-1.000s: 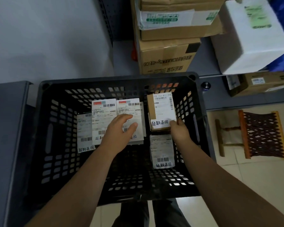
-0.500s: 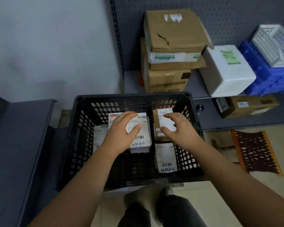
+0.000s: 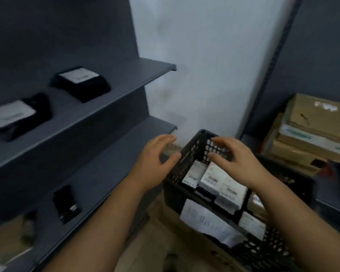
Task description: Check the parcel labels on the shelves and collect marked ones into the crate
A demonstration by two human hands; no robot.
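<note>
Both hands are up in front of me and neither one has anything in it. The left hand (image 3: 157, 157) hangs just left of the crate (image 3: 186, 154), fingers spread and loosely bent, thumb out toward the crate's near corner; I can't say whether the thumb touches the rim. The right hand (image 3: 238, 158) hovers over the crate's open top, fingers relaxed and fanned, nothing pinched or gripped.

The crate is black, with perforated walls, low and right of centre. Inside it I see white-labelled parcels (image 3: 220, 181) lying side by side, labels up, barcodes showing but too blurred to read. Another small one (image 3: 251, 222) lies nearer me in the crate, partly behind my right forearm. A white paper tag (image 3: 202, 218) sticks to the crate's outer wall, with handwriting I can't make out.

To my left are grey shelves (image 3: 114, 83). On the upper board lie two dark parcels with pale labels, one (image 3: 81, 83) toward the back, one (image 3: 18, 116) nearer the left edge, well apart from the hands. On the lower board lies a small black packet (image 3: 66, 205).

Far right, a stack of brown cartons (image 3: 312, 132) stands behind the crate. Everything is motion-blurred.
</note>
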